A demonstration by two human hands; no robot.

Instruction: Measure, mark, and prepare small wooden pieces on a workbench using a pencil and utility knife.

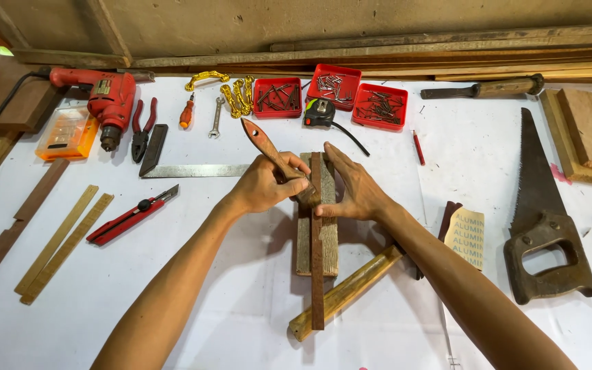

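A red electric drill (107, 99), pliers (142, 127) and a red utility knife (131, 216) lie at the left of the white worktop (241, 301); the left hand (265, 183) grips a wooden-handled paintbrush (275, 161), its bristles on a dark narrow strip (317, 240) laid over a grey wood block (304, 240) at centre; the right hand (354, 188) presses flat, fingers spread, on that strip; a rusty handsaw (539, 212) lies far right.

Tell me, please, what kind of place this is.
Most likely a home woodworking bench: a handsaw, a red electric drill and red trays of nails lie on the white-covered table, with wooden strips around.
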